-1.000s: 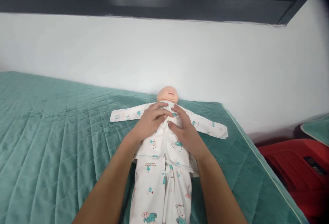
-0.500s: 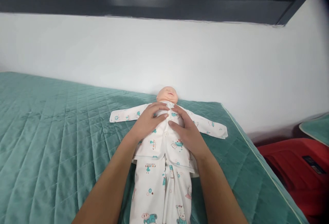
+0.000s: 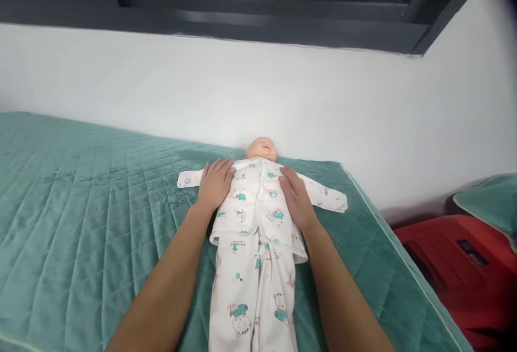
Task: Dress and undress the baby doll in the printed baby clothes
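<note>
- Doll (image 3: 256, 217): lying face up between the fingers of both hands.
- Left hand (image 3: 216, 184): fingers outstretched, laid over one sleeve (image 3: 188, 179).
- Right hand (image 3: 297, 197): fingers extended, resting along its opposite side.

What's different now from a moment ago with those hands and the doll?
The bare left hand and bare right hand have moved apart, outward from the middle of the white animal-print cloth top to its two sides, near its white printed sleeves, uncovering its middle. Neither appears to grip anything. The peach-headed doll still lies face up on the green quilted cover.
</note>
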`<act>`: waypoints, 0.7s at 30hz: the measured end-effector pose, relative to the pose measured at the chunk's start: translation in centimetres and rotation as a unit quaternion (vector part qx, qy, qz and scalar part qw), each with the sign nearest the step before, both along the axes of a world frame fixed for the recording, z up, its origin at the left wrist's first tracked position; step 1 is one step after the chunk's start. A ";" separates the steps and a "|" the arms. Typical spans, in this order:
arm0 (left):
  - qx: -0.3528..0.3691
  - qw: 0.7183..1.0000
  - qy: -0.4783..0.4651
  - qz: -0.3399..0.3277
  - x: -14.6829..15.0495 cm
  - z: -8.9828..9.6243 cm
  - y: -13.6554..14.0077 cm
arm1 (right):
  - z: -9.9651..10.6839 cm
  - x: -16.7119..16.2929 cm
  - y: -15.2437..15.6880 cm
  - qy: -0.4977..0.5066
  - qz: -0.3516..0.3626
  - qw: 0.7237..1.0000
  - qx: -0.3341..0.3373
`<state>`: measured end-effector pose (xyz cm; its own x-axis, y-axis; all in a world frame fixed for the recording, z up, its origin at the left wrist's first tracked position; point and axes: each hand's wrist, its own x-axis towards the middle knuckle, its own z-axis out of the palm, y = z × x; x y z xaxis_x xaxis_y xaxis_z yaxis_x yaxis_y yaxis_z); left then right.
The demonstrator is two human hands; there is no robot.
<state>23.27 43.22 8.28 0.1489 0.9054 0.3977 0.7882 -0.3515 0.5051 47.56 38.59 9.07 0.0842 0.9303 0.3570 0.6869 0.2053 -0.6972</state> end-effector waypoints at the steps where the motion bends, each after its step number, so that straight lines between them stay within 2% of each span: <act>1: -0.005 0.999 0.034 0.018 -0.8 -0.4 -0.1 | -0.6 0.7 0.1 -0.061 -0.028 0.998 -0.004; 3: -0.019 0.995 0.086 0.048 -2.9 -1.0 -0.6 | -1.6 3.0 -0.3 -0.167 -0.088 0.982 -0.018; 5: -0.045 0.990 0.114 0.073 -5.3 -1.5 -1.0 | -2.3 6.0 -1.3 -0.235 -0.112 0.964 -0.049; 8: -0.089 0.982 0.126 0.109 -8.5 -2.0 -1.8 | -2.7 10.3 -3.7 -0.288 -0.136 0.942 -0.102; 11: -0.115 0.978 0.120 0.129 -10.3 -2.2 -2.7 | -2.7 12.3 -5.9 -0.308 -0.156 0.927 -0.144; 13: -0.113 0.978 0.106 0.140 -10.6 -2.2 -3.3 | -2.7 12.3 -6.9 -0.312 -0.167 0.923 -0.151; 16: -0.093 0.981 0.066 0.158 -10.4 -1.7 -4.3 | -2.7 11.1 -8.2 -0.299 -0.167 0.932 -0.121; 18: -0.078 0.982 0.043 0.164 -10.0 -1.3 -4.9 | -2.7 9.7 -9.2 -0.258 -0.148 0.952 -0.078; 21: -0.048 0.985 0.016 0.168 -9.2 -0.7 -6.3 | -2.3 6.3 -11.2 -0.117 -0.113 0.987 0.004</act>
<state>14.11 36.91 7.53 -0.1541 0.9390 0.3075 0.8675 -0.0204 0.4970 53.86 27.35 6.75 0.2035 0.8941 0.3989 0.8575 0.0339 -0.5134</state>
